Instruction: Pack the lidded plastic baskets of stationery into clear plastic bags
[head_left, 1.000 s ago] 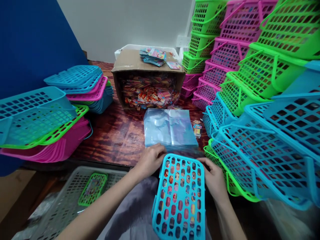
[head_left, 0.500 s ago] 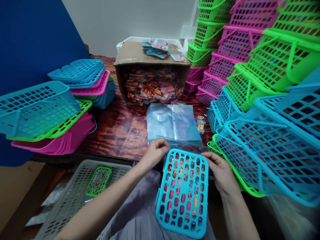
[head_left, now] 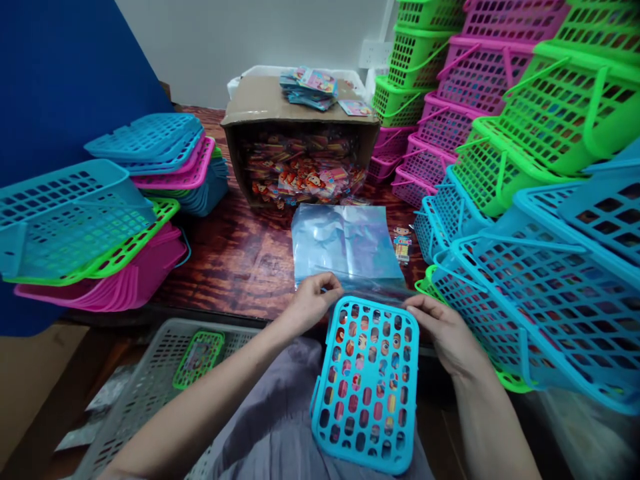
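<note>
A blue basket [head_left: 367, 387] with a slotted lid rests on my lap, and colourful packets show through its holes. Just beyond its far edge, my left hand [head_left: 317, 297] pinches the near edge of a clear plastic bag [head_left: 373, 288]. At the other end of that edge, my right hand [head_left: 440, 323] pinches the film between thumb and fingers, close to the lid's far right corner. The clear film stretches between both hands over the front of a flat stack of shiny plastic bags [head_left: 345, 240] on the table.
An open cardboard box [head_left: 255, 100] of packets stands at the back, with cards [head_left: 313, 87] on top. Filled baskets [head_left: 500, 73] tower on the right. Nested baskets [head_left: 110, 267] and lids [head_left: 145, 137] are at left. A grey crate [head_left: 150, 360] sits below, holding a small green lid [head_left: 200, 360].
My right hand has shifted slightly inward along the bag's edge, and my left hand has risen a little. The clear film between them looks lifted. The basket stays on my lap.
</note>
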Tool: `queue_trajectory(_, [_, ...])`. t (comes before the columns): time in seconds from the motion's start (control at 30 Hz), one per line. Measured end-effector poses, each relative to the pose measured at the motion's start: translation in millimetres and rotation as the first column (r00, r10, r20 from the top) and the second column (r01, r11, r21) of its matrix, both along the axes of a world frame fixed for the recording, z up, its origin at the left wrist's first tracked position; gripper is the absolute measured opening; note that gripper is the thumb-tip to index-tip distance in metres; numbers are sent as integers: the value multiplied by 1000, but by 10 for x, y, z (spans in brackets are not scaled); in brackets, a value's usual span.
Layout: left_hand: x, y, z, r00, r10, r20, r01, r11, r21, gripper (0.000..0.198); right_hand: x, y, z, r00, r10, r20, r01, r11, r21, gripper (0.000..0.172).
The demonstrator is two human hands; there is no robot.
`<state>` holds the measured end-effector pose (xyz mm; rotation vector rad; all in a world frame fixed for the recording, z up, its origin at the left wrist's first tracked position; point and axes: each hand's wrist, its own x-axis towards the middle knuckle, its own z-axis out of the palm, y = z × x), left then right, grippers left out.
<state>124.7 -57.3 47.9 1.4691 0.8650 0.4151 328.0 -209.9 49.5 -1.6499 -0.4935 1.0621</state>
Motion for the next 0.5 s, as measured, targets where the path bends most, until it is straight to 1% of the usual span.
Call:
queue_trajectory(0.07, [-27, -42, 17, 999, -4, 49, 5, 1000, -17, 22, -5, -25, 11, 999, 1, 39, -1, 1000, 20, 37])
queue_trajectory(0.17, [-75, -83, 53, 994, 3, 112, 7, 996, -93, 20, -4, -76, 4, 996, 8, 92, -11, 999, 31, 33])
queue_trajectory(0.23, [-99, -87, 71, 992, -23, 124, 40, 991, -129, 21, -9, -109, -14, 994, 8, 107, -12, 999, 45, 31])
queue_trajectory(0.27, [-108, -85, 75, 992, -43, 118, 58, 990, -125, 23, -15, -124, -25, 993, -2, 114, -4, 998, 55, 30])
queue_trajectory(0.33, [-118, -78, 74, 994, -75, 83, 81, 994, -76, 26, -39, -157, -45, 989, -35, 144, 23, 997, 79, 28])
queue_trajectory(0.4, [-121, -68, 70, 995, -80, 51, 80, 997, 2, 23, -80, -191, -57, 972, -51, 230, 29, 995, 94, 25])
queue_trajectory(0.47, [-117, -47, 80, 996, -80, 42, 77, 995, 69, 19, -135, -224, -57, 917, -47, 396, 6, 994, 105, 21])
queue_trajectory(0.5, [-112, -30, 92, 996, -87, 36, 84, 992, 92, 18, -164, -237, -52, 864, -47, 502, -13, 993, 116, 19])
